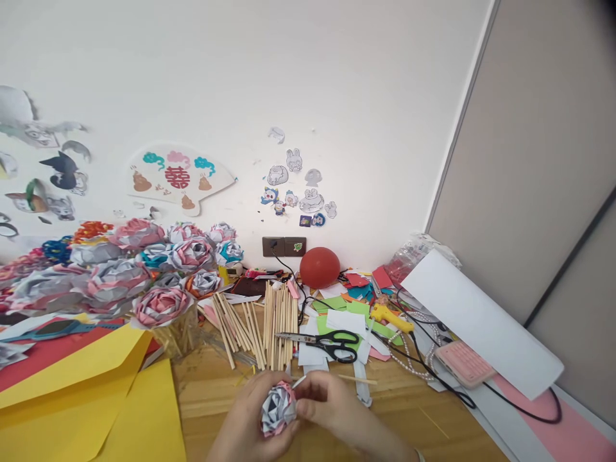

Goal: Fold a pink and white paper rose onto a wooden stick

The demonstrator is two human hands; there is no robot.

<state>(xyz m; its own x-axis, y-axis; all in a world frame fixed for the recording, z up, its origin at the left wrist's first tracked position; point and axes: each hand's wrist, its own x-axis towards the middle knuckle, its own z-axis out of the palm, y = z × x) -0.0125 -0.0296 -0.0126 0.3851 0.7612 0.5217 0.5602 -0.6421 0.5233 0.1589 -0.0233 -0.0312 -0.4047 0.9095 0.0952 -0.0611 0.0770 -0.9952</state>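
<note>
Close to the table's front edge, my left hand (246, 410) is wrapped round a small white and pink paper flower (278, 409). At the flower's right side, my right hand (328, 405) has thumb and forefinger closed on a white piece of paper (299, 382). Whether that piece is joined to the flower, I cannot tell. A thin wooden stick (359, 380) shows just behind my right hand. Black-handled scissors (332, 342) lie beyond both hands, over white paper and wooden sticks (279, 314).
Paper flowers (163, 305) crowd the left side, behind yellow paper (144, 410). A red balloon (319, 268) rests by the wall. Colored scraps, a yellow glue gun (392, 317), its cable and a pink calculator-like keypad (464, 362) lie right, near a curled white sheet (486, 324).
</note>
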